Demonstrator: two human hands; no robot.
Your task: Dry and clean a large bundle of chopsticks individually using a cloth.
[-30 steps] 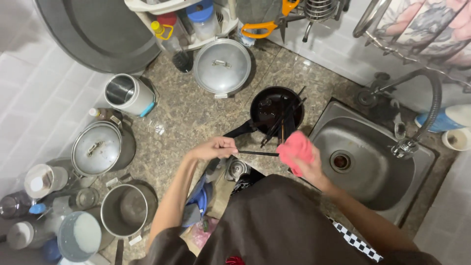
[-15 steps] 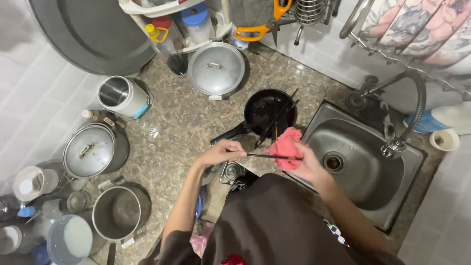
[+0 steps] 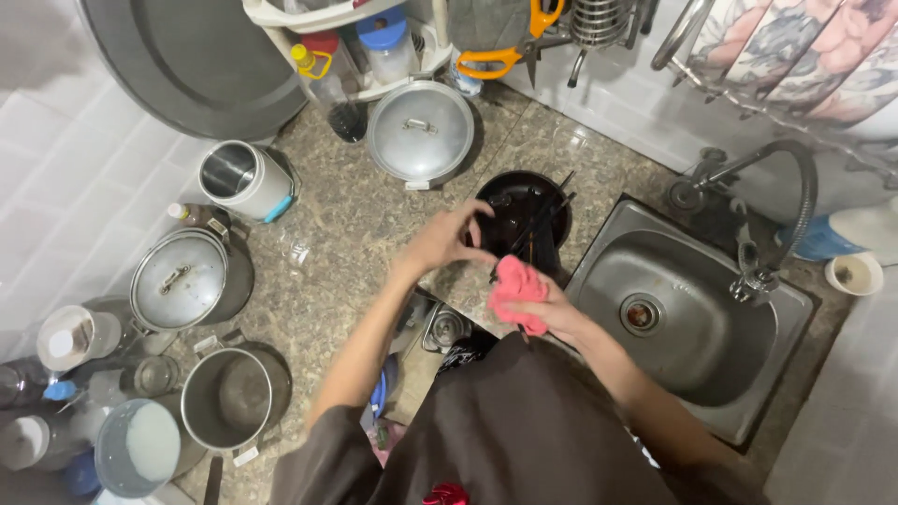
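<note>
- left hand (image 3: pixel 449 241) fingers apart, just left of black pan (image 3: pixel 524 220) by sink (image 3: pixel 599 271) edge
- right hand (image 3: pixel 552 313) clamps pink cloth (image 3: pixel 517 292) nearer the tabletop's front edge; chopsticks run pan-to-cloth

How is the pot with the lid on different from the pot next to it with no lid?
The lidded pot is closed by a flat metal lid with a handle on top; the open pot shows its bare inside. The lidded pot sits farther from the person, the open pot nearer. The open pot has a long handle sticking out; none shows on the lidded pot. Both are round, silvery metal and stand on the speckled counter.
</note>
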